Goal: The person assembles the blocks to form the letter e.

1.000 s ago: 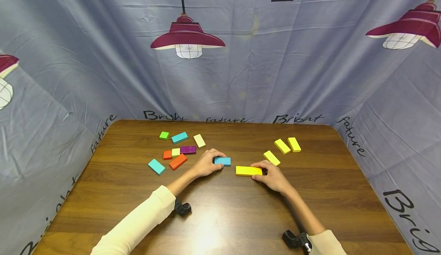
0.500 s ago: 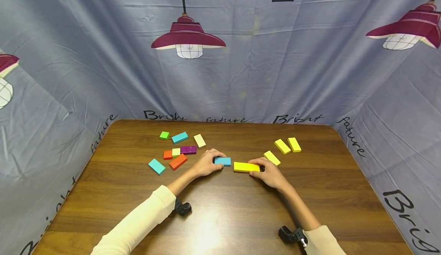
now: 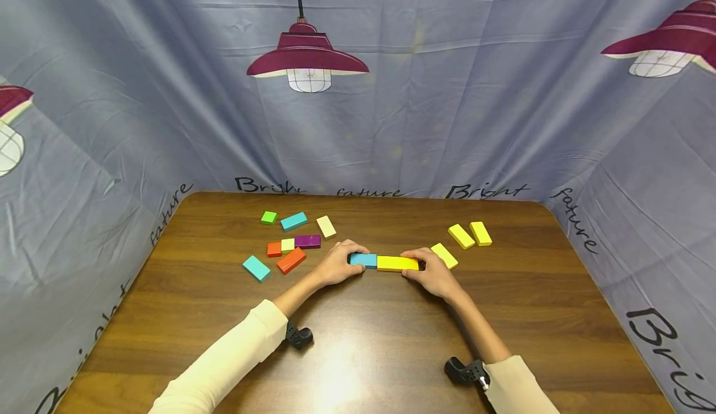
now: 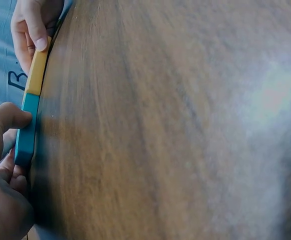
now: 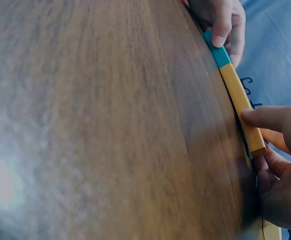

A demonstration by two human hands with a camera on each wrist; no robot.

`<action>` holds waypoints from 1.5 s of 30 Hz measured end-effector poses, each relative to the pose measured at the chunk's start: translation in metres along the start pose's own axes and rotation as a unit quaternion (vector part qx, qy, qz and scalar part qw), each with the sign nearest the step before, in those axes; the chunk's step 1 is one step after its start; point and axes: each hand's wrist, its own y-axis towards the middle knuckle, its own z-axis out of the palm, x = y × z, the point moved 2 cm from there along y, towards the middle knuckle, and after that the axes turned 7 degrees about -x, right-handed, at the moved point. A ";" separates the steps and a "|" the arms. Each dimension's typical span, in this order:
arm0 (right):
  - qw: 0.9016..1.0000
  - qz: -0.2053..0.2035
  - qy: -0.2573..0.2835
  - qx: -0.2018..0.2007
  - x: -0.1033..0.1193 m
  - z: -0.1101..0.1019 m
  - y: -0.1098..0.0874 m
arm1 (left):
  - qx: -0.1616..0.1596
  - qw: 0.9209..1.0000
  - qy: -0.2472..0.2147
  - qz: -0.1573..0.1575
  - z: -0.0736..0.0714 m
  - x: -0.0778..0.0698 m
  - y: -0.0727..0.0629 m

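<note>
At the middle of the table, my left hand (image 3: pixel 337 263) pinches a blue block (image 3: pixel 363 260) by its long sides, thumb on the near side. My right hand (image 3: pixel 435 272) grips the right part of a long yellow block (image 3: pixel 394 263) between thumb and fingers. Both blocks lie end to end in one straight row, the blue one on the left. In the left wrist view the blue block (image 4: pixel 26 132) meets the yellow block (image 4: pixel 37 75) at its end. The right wrist view shows the same row, with the thumb on the yellow block's (image 5: pixel 238 100) side.
Left of the hands lie several loose blocks, among them a purple block (image 3: pixel 307 242), a red-orange block (image 3: pixel 291 261), a light blue block (image 3: pixel 257 268) and a green block (image 3: pixel 269 217). Shorter yellow blocks (image 3: pixel 461 237) lie on the right, one (image 3: pixel 445 257) close behind the right hand.
My right hand has slid the long yellow block away from me and left until its end meets the blue block. The left hand has kept its hold in place.
</note>
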 end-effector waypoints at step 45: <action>1.000 -0.022 -0.007 -0.006 0.002 0.000 0.002 | -0.001 1.000 -0.002 -0.002 0.001 0.002 0.001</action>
